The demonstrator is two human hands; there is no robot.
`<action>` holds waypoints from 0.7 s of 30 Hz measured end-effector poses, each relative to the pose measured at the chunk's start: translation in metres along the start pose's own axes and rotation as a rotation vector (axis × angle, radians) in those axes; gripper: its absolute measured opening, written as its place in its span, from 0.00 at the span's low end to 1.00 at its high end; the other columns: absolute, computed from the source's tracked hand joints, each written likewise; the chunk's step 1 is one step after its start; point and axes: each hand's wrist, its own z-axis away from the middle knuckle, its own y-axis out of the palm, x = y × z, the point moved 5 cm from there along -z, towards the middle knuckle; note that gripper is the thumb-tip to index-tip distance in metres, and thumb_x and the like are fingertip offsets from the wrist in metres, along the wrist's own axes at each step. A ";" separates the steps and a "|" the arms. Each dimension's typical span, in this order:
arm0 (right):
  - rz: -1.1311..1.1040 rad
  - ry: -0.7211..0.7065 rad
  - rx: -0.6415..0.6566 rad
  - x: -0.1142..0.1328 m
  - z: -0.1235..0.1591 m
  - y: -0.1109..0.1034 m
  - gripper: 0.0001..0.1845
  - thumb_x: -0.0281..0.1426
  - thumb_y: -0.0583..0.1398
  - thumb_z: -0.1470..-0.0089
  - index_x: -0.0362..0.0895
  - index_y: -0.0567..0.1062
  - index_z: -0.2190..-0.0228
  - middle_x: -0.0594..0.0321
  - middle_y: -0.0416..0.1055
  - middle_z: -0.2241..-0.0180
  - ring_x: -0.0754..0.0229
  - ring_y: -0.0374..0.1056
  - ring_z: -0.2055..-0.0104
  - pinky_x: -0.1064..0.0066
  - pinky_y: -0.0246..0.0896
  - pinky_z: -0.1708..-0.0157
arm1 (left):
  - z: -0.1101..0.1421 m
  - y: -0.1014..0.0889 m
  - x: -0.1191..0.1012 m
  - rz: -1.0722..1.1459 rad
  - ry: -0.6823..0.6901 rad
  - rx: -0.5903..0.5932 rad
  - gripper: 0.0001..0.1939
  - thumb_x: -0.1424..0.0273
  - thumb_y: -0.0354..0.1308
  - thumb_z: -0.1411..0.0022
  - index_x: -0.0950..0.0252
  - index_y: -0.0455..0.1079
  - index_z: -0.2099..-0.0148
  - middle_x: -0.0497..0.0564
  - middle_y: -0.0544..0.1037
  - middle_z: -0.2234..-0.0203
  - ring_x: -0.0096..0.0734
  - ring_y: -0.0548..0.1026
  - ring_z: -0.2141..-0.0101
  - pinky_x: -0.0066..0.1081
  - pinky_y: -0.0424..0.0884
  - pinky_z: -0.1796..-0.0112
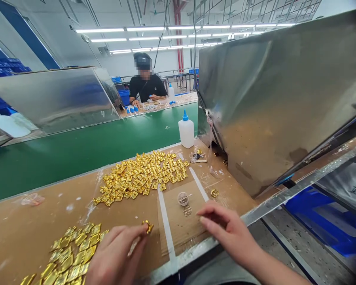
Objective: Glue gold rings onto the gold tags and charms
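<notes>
Left hand (pixel 115 249) is pinching a gold piece (pixel 148 227) in its fingers — right hand (pixel 233 231) is hovering by the cardboard (pixel 179 233), thumb and fingers sitting slightly apart.

Gold-toned pieces (pixel 145 172), metallic in look and highly glossy, gleam against the matt brown, cardboard-like covering of a bench (pixel 59 213) scuffed and flecked with pale spots. A dull corrugated-looking sheet (pixel 180 229) is edged by smooth white tape (pixel 167 229), near a small clear plastic cup (pixel 183 199). A bottle (pixel 186 133) of translucent, milky plastic wears a smooth blue plastic cap (pixel 185 116). Bare sheet metal forms a large housing (pixel 279 107), its satin sheen dented and stained, opposite a smooth green belt (pixel 77 146) with a soft shine. Below, a crate (pixel 320 225) shows slick blue plastic.
</notes>
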 end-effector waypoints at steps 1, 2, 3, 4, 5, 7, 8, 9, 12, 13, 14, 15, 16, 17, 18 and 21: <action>0.134 -0.021 -0.042 0.000 -0.006 -0.010 0.17 0.45 0.61 0.36 0.44 0.79 0.60 0.60 0.73 0.65 0.58 0.67 0.63 0.68 0.60 0.63 | -0.002 0.003 0.015 -0.075 -0.019 0.063 0.06 0.68 0.59 0.31 0.55 0.77 0.55 0.52 0.85 0.62 0.44 0.81 0.60 0.37 0.73 0.57; 0.257 -0.036 -0.063 0.000 -0.012 -0.018 0.17 0.45 0.59 0.34 0.44 0.77 0.59 0.60 0.73 0.65 0.57 0.67 0.64 0.67 0.61 0.63 | -0.005 0.007 0.028 -0.161 -0.028 0.122 0.08 0.68 0.56 0.29 0.57 0.77 0.55 0.53 0.85 0.61 0.45 0.82 0.59 0.39 0.75 0.56; 0.375 -0.052 -0.059 0.001 -0.019 -0.023 0.16 0.44 0.58 0.33 0.44 0.76 0.58 0.60 0.73 0.66 0.57 0.67 0.64 0.67 0.60 0.64 | -0.009 0.012 0.038 -0.240 -0.018 0.194 0.11 0.70 0.53 0.28 0.59 0.78 0.55 0.55 0.85 0.61 0.47 0.82 0.59 0.40 0.76 0.57; 0.487 -0.070 -0.037 0.003 -0.025 -0.025 0.16 0.44 0.56 0.32 0.45 0.75 0.58 0.61 0.73 0.66 0.57 0.67 0.65 0.67 0.60 0.64 | -0.013 0.016 0.045 -0.273 -0.025 0.223 0.13 0.72 0.51 0.28 0.61 0.78 0.54 0.57 0.86 0.59 0.48 0.83 0.57 0.41 0.77 0.55; 0.587 -0.090 -0.009 0.004 -0.032 -0.024 0.16 0.44 0.55 0.31 0.46 0.75 0.59 0.61 0.73 0.67 0.57 0.68 0.66 0.66 0.59 0.64 | -0.017 0.020 0.049 -0.293 -0.026 0.242 0.14 0.75 0.51 0.29 0.61 0.78 0.52 0.58 0.86 0.55 0.49 0.82 0.53 0.43 0.77 0.52; 0.740 -0.121 0.045 0.007 -0.044 -0.020 0.15 0.43 0.54 0.30 0.47 0.73 0.60 0.62 0.73 0.66 0.56 0.70 0.65 0.66 0.58 0.64 | -0.022 0.027 0.048 -0.320 -0.027 0.273 0.17 0.79 0.51 0.31 0.62 0.78 0.49 0.59 0.84 0.48 0.50 0.80 0.47 0.46 0.76 0.46; 0.793 -0.132 0.065 0.007 -0.048 -0.017 0.15 0.43 0.53 0.29 0.47 0.73 0.60 0.62 0.74 0.65 0.55 0.71 0.64 0.66 0.58 0.64 | -0.024 0.030 0.046 -0.328 -0.028 0.288 0.19 0.81 0.51 0.33 0.63 0.78 0.47 0.60 0.82 0.45 0.51 0.79 0.45 0.48 0.75 0.44; 0.836 -0.141 0.081 0.007 -0.052 -0.015 0.15 0.43 0.53 0.29 0.47 0.72 0.60 0.62 0.74 0.65 0.55 0.71 0.63 0.65 0.58 0.64 | -0.024 0.032 0.042 -0.333 -0.031 0.305 0.21 0.83 0.51 0.34 0.64 0.78 0.46 0.61 0.81 0.43 0.52 0.78 0.43 0.49 0.74 0.43; 0.933 -0.173 0.105 0.005 -0.058 -0.010 0.16 0.45 0.52 0.29 0.47 0.71 0.62 0.62 0.74 0.65 0.54 0.72 0.64 0.65 0.57 0.65 | -0.018 0.029 0.034 -0.327 -0.050 0.352 0.24 0.84 0.52 0.37 0.63 0.78 0.44 0.59 0.79 0.40 0.51 0.77 0.42 0.49 0.73 0.42; 0.960 -0.184 0.108 0.004 -0.059 -0.009 0.17 0.45 0.52 0.29 0.47 0.70 0.63 0.62 0.74 0.66 0.54 0.72 0.65 0.66 0.57 0.65 | -0.015 0.023 0.034 -0.325 -0.065 0.362 0.23 0.83 0.53 0.36 0.61 0.78 0.45 0.57 0.80 0.41 0.49 0.78 0.43 0.48 0.73 0.43; 0.983 -0.192 0.112 0.003 -0.060 -0.009 0.18 0.46 0.52 0.29 0.47 0.70 0.65 0.62 0.74 0.67 0.54 0.72 0.66 0.66 0.56 0.66 | -0.012 0.014 0.037 -0.326 -0.089 0.364 0.21 0.80 0.53 0.34 0.59 0.79 0.46 0.55 0.82 0.44 0.48 0.79 0.45 0.47 0.74 0.44; 1.003 -0.199 0.116 0.003 -0.061 -0.009 0.19 0.46 0.52 0.30 0.47 0.70 0.67 0.62 0.74 0.68 0.54 0.72 0.67 0.66 0.55 0.67 | -0.009 0.003 0.042 -0.335 -0.127 0.357 0.18 0.77 0.53 0.32 0.58 0.79 0.47 0.54 0.84 0.47 0.48 0.79 0.47 0.47 0.74 0.45; 1.019 -0.206 0.123 0.003 -0.063 -0.008 0.20 0.47 0.53 0.30 0.47 0.69 0.69 0.62 0.73 0.70 0.54 0.71 0.68 0.66 0.54 0.68 | -0.007 -0.011 0.049 -0.348 -0.176 0.344 0.16 0.73 0.52 0.30 0.58 0.79 0.49 0.54 0.85 0.50 0.48 0.80 0.49 0.47 0.74 0.47; 1.033 -0.215 0.129 0.003 -0.064 -0.008 0.21 0.47 0.53 0.30 0.47 0.69 0.71 0.62 0.73 0.71 0.55 0.71 0.69 0.66 0.53 0.69 | -0.004 -0.027 0.058 -0.366 -0.237 0.323 0.15 0.69 0.51 0.28 0.59 0.79 0.51 0.56 0.85 0.52 0.50 0.80 0.50 0.48 0.74 0.48; 1.043 -0.224 0.137 0.003 -0.065 -0.007 0.22 0.47 0.53 0.31 0.47 0.69 0.72 0.62 0.73 0.72 0.55 0.70 0.70 0.67 0.52 0.70 | -0.002 -0.043 0.069 -0.387 -0.306 0.300 0.15 0.66 0.51 0.28 0.61 0.79 0.52 0.58 0.85 0.54 0.52 0.80 0.51 0.49 0.74 0.49; 1.067 -0.255 0.158 0.003 -0.068 -0.002 0.23 0.46 0.53 0.31 0.47 0.68 0.74 0.63 0.72 0.75 0.56 0.69 0.72 0.67 0.50 0.71 | 0.009 -0.077 0.098 -0.394 -0.468 0.306 0.13 0.60 0.58 0.33 0.60 0.80 0.57 0.56 0.85 0.57 0.52 0.82 0.55 0.46 0.75 0.54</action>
